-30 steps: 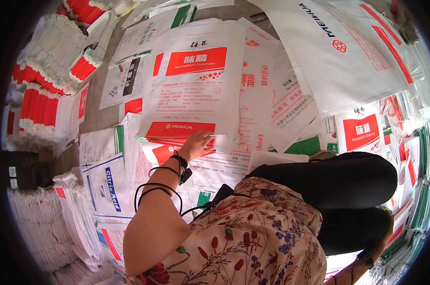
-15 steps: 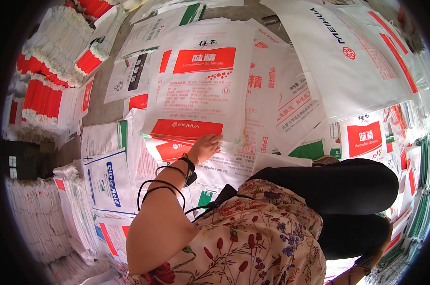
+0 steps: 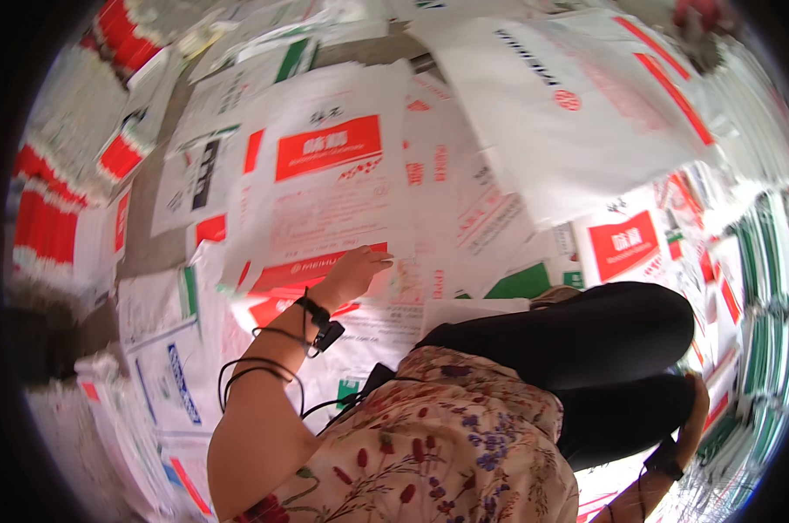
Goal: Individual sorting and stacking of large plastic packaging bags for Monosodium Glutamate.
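Observation:
My left hand (image 3: 359, 272) rests near the lower edge of a flat white woven bag (image 3: 325, 209) with red printed panels. Its fingers are stretched out over the bag's lower red band, and nothing shows in its grasp. Under and beside that bag lie more flat white bags, one with pink and red print (image 3: 442, 192). My right hand (image 3: 696, 410) is at the lower right, against my black-trousered leg. Its fingers are hidden. Both wrists wear black bands, and a black cable loops round my left forearm.
A large white bag (image 3: 568, 113) with red stripes spreads at the upper right. Stacks of folded red-and-white bags (image 3: 46, 227) stand at the left. Green-and-white stacks (image 3: 769, 366) rise at the right. A blue-printed bag (image 3: 163, 375) lies at the lower left.
The whole view has shifted and blurred, with the bags now farther left. My left hand reaches a little farther onto the bag's red band. More of my right wrist shows.

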The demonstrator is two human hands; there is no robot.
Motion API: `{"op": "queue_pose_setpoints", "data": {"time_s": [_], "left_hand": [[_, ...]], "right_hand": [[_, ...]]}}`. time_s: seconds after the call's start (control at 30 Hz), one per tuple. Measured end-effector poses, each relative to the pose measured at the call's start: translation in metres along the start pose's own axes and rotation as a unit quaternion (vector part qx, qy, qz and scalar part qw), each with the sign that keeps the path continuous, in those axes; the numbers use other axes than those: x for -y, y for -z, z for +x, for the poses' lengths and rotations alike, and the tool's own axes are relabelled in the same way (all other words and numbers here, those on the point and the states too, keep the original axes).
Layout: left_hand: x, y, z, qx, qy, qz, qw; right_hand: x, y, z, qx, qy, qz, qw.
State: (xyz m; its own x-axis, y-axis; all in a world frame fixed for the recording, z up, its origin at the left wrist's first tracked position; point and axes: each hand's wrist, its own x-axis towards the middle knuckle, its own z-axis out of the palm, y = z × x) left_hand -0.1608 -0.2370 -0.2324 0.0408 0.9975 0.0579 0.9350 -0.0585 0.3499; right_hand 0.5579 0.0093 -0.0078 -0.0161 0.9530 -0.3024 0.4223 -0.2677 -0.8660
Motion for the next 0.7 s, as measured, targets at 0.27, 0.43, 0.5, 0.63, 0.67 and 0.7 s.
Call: {"op": "queue_pose_setpoints", "data": {"time_s": [0.27, 0.43, 0.5, 0.63, 0.67, 0.7], "left_hand": [[-0.148, 0.042, 0.201, -0.104, -0.103, -0.122, 0.982], [-0.262, 0.057, 0.294, -0.115, -0.247, -0.234, 0.933], [-0.301, 0.051, 0.311, -0.071, -0.234, -0.342, 0.907], [-0.354, 0.064, 0.347, -0.112, -0.231, -0.353, 0.9], [-0.37, 0.067, 0.363, -0.171, -0.198, -0.385, 0.885], [-0.384, 0.069, 0.378, -0.228, -0.164, -0.414, 0.866]], "right_hand": [[0.144, -0.138, -0.029, -0.005, 0.324, -0.172, 0.93], [0.174, -0.19, -0.019, 0.061, 0.303, -0.261, 0.914], [0.176, -0.196, -0.006, 0.111, 0.228, -0.281, 0.926], [0.158, -0.187, 0.027, 0.159, 0.153, -0.21, 0.953], [0.151, -0.179, 0.034, 0.157, 0.157, -0.213, 0.951], [0.141, -0.17, 0.04, 0.181, 0.162, -0.13, 0.961]]}}
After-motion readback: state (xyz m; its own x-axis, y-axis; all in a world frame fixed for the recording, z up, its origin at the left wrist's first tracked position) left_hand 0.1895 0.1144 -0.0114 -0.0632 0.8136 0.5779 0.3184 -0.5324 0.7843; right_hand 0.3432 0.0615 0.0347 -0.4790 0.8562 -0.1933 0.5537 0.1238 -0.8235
